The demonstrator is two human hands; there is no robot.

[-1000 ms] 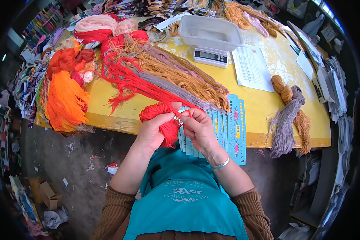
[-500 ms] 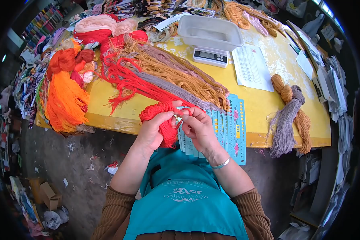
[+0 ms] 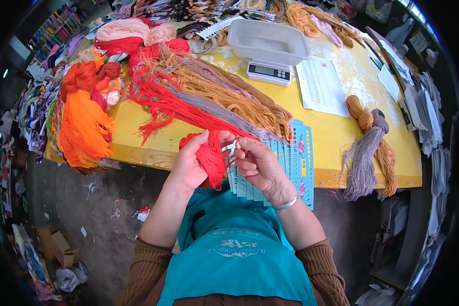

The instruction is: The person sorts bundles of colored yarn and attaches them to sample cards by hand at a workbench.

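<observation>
Yarn bundle (image 3: 210,158) in left hand (image 3: 191,166), strand perhaps pinched.

A yellow bench (image 3: 336,130) holds heaps of yarn: orange skeins (image 3: 84,125) at left, red strands (image 3: 163,104), ochre strands (image 3: 229,97), a digital scale (image 3: 269,71) bearing a plastic tub (image 3: 268,41), a printed sheet (image 3: 321,86), and blue cards (image 3: 296,163).

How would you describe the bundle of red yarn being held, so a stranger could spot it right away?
Find the yellow table, then its near edge, where two hands meet over the teal cards. The red yarn bundle is gripped in the left hand, with the right hand pinching its strand. Unlike the other skeins, it is off the table, in a hand.
</observation>
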